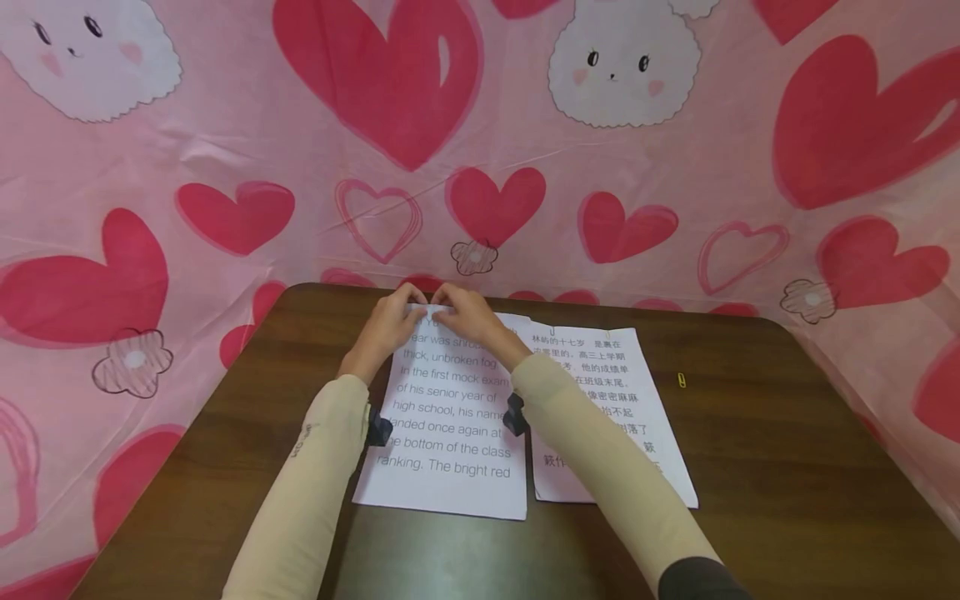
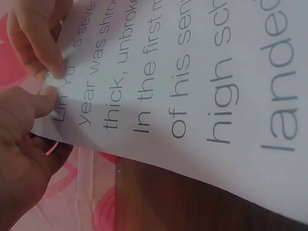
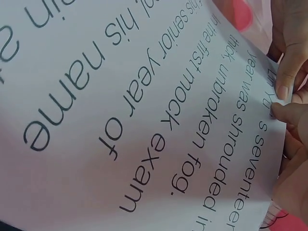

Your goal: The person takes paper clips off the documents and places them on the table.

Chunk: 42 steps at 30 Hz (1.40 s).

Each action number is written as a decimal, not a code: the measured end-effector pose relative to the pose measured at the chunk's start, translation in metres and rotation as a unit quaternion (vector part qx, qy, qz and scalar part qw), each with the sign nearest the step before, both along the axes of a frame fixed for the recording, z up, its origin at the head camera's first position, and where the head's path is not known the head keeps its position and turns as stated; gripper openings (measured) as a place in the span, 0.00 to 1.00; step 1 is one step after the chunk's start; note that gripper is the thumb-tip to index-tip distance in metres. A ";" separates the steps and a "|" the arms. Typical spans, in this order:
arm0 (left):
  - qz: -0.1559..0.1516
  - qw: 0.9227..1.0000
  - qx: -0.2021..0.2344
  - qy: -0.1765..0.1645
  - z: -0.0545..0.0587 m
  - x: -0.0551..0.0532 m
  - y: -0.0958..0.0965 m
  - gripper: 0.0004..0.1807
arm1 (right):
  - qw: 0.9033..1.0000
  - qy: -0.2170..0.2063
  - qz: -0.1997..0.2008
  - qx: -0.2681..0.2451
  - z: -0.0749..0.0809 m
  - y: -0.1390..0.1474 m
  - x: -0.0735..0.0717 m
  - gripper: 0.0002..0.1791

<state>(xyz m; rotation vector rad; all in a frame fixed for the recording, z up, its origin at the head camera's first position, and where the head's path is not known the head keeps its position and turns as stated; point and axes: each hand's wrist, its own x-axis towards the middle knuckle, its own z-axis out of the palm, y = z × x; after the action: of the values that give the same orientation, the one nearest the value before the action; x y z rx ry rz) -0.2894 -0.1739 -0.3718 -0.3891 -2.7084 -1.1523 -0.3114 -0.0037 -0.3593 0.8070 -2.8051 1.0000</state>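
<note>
Both hands are at the far edge of a sheet of white paper (image 1: 442, 417) printed with large English text. My left hand (image 1: 390, 325) pinches the top edge, its thumb on the printed face and fingers behind, as the left wrist view shows. Right beside it, my right hand (image 1: 467, 321) pinches the same edge, thumb in front. The two thumbs nearly meet over the first line of text. A small pale curved bit (image 2: 48, 75) shows at the right fingertips; I cannot tell what it is. The paper's top is tipped up off the table in the wrist views.
To the right lies a second set of paper (image 1: 618, 417) with Chinese text, a paper clip (image 1: 552, 330) on its top edge, partly under my right forearm. A yellow paper clip (image 1: 682, 380) lies farther right on the brown table (image 1: 780, 467). Behind hangs a pink heart-patterned cloth (image 1: 510, 125).
</note>
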 end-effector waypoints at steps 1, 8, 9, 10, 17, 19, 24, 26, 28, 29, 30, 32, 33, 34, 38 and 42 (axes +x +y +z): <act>-0.001 1.000 -0.001 0.001 0.000 0.000 0.000 0.08 | 1.000 -0.002 -0.003 -0.005 0.000 0.000 0.000 0.11; 0.000 1.000 0.001 0.012 0.002 0.000 0.000 0.07 | 0.999 -0.002 -0.021 -0.036 -0.001 -0.001 0.000 0.10; 0.000 1.000 0.003 0.012 0.003 0.000 0.000 0.07 | 0.999 -0.001 -0.024 -0.041 -0.001 -0.001 0.000 0.10; 0.000 1.000 0.003 0.012 0.003 0.000 0.001 0.07 | 0.999 -0.002 -0.027 -0.047 -0.001 -0.001 0.000 0.11; -0.003 1.000 0.004 0.010 0.005 0.000 0.004 0.07 | 0.992 -0.023 -0.065 -0.106 -0.001 0.002 0.001 0.10; -0.001 1.000 0.001 0.006 0.004 0.000 0.005 0.07 | 0.989 -0.023 -0.075 -0.127 0.000 0.005 0.000 0.09; 0.008 1.000 -0.004 -0.012 0.002 -0.002 0.005 0.08 | 0.977 -0.019 -0.085 -0.193 0.002 0.015 -0.001 0.11; 0.014 1.000 -0.003 -0.023 0.001 -0.001 0.004 0.08 | 0.974 -0.017 -0.089 -0.210 0.003 0.022 -0.001 0.11; 0.021 0.999 -0.004 -0.032 0.001 -0.001 0.005 0.09 | 0.972 -0.013 -0.093 -0.215 0.002 0.030 0.000 0.11; 0.023 0.999 -0.004 -0.036 0.000 -0.001 0.005 0.09 | 0.972 -0.012 -0.095 -0.214 0.002 0.036 0.001 0.10; 0.025 0.999 -0.005 -0.038 0.000 -0.001 0.006 0.09 | 0.972 -0.012 -0.097 -0.213 0.002 0.042 0.002 0.10; 0.030 0.999 -0.006 -0.040 -0.001 0.000 0.006 0.09 | 0.972 -0.014 -0.099 -0.212 0.002 0.055 0.004 0.09; 0.033 0.999 -0.007 -0.040 -0.001 0.000 0.006 0.09 | 0.973 -0.015 -0.100 -0.210 0.001 0.063 0.004 0.09; 0.034 0.999 -0.007 -0.042 -0.002 0.000 0.006 0.09 | 0.973 -0.017 -0.102 -0.208 0.000 0.071 0.006 0.10; 0.033 0.998 -0.012 -0.042 -0.003 -0.002 0.008 0.09 | 0.974 -0.012 -0.122 -0.191 -0.003 0.109 0.009 0.10; 0.034 0.998 -0.018 -0.048 -0.002 -0.003 0.009 0.09 | 0.976 -0.005 -0.144 -0.163 -0.007 0.147 0.013 0.10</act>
<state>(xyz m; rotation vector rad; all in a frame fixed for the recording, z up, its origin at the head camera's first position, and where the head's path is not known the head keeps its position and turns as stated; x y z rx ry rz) -0.2924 -0.1650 -0.3739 -0.2501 -2.8043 -1.1339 -0.2980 0.1437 -0.3663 0.3475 -2.5597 1.3538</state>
